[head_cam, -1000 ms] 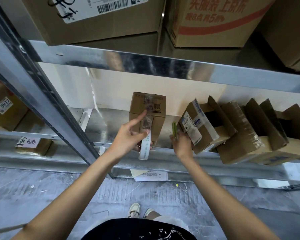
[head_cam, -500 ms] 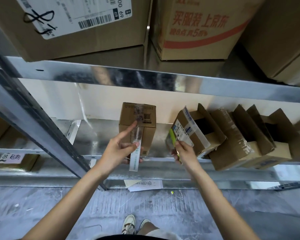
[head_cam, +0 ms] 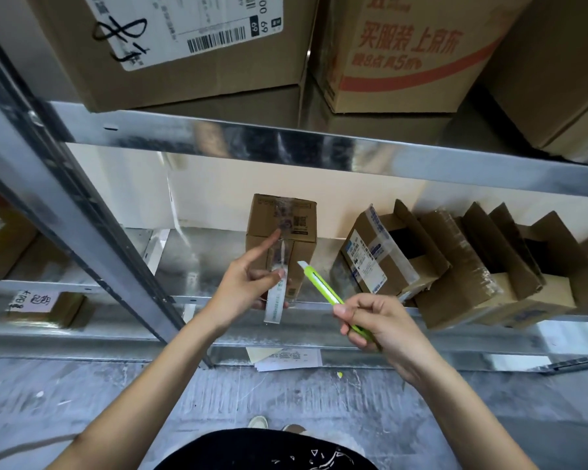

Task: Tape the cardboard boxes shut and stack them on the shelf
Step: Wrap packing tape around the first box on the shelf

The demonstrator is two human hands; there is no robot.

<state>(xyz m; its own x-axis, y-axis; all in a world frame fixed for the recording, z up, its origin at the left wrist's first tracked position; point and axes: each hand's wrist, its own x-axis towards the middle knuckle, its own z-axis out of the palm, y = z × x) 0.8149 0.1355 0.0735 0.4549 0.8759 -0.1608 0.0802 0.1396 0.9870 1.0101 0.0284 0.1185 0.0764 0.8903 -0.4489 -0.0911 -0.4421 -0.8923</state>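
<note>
A small closed cardboard box [head_cam: 301, 228] stands upright on the metal shelf [head_cam: 319, 325], with clear tape running over its top and down its front. My left hand [head_cam: 243, 288] pinches the loose tape strip [head_cam: 276, 301] hanging below the box, forefinger pointing up along the box front. My right hand [head_cam: 377, 325] grips a green utility knife [head_cam: 323, 286], its blade tip close to the tape, just right of it. To the right lean several open boxes [head_cam: 387, 256] with raised flaps.
Large cartons [head_cam: 170, 52] fill the upper shelf behind a metal beam [head_cam: 319, 144]. A slanted metal upright [head_cam: 82, 215] crosses at left. Papers [head_cam: 287, 359] lie on the grey floor under the shelf. Smaller labelled boxes [head_cam: 45, 307] sit at far left.
My right hand has pulled back from the shelf edge and raised the green knife, pointing its blade toward the tape strip. My left hand keeps holding the tape.
</note>
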